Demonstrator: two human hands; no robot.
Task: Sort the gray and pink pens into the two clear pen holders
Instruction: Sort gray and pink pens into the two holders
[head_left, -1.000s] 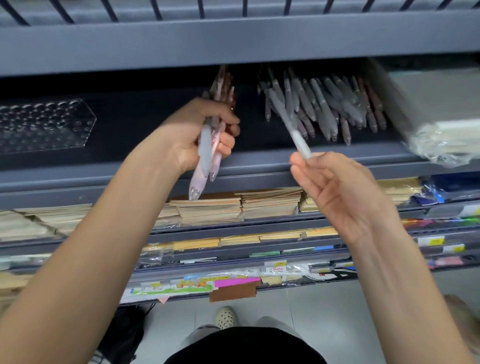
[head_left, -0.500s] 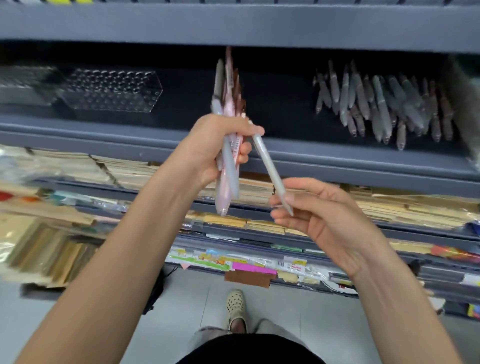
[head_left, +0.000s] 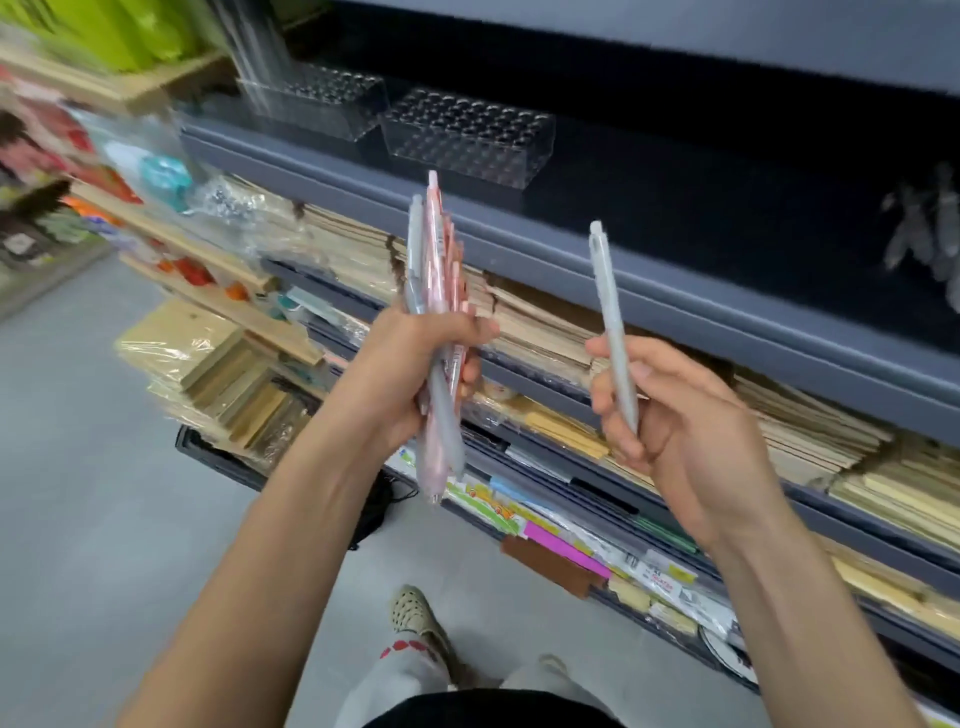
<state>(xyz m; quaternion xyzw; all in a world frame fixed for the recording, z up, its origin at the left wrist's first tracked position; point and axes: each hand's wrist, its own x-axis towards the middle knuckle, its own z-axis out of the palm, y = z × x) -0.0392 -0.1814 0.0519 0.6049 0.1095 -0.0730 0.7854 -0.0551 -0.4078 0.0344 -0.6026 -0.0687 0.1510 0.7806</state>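
My left hand (head_left: 415, 374) grips a bundle of gray and pink pens (head_left: 434, 280), held upright in front of the shelf. My right hand (head_left: 660, 410) holds a single gray pen (head_left: 610, 306) upright, tip down in the fingers, a little to the right of the bundle. Two clear pen holders with rows of round holes stand side by side on the dark shelf above: the nearer holder (head_left: 467, 137) and the farther holder (head_left: 317, 98). Both look empty. More loose pens (head_left: 930, 228) lie blurred at the far right of the same shelf.
The gray shelf's front lip (head_left: 597, 275) runs diagonally under the holders. Below it are tiers of stacked brown notebooks (head_left: 540, 322) and packaged stationery. Wrapped goods stand to the left on wooden racks. Gray floor and my foot (head_left: 415, 618) are below.
My view has swung left, so both clear holders sit near the centre and the loose pens moved to the far right. My right hand turned its gray pen upright, apart from the bundle.
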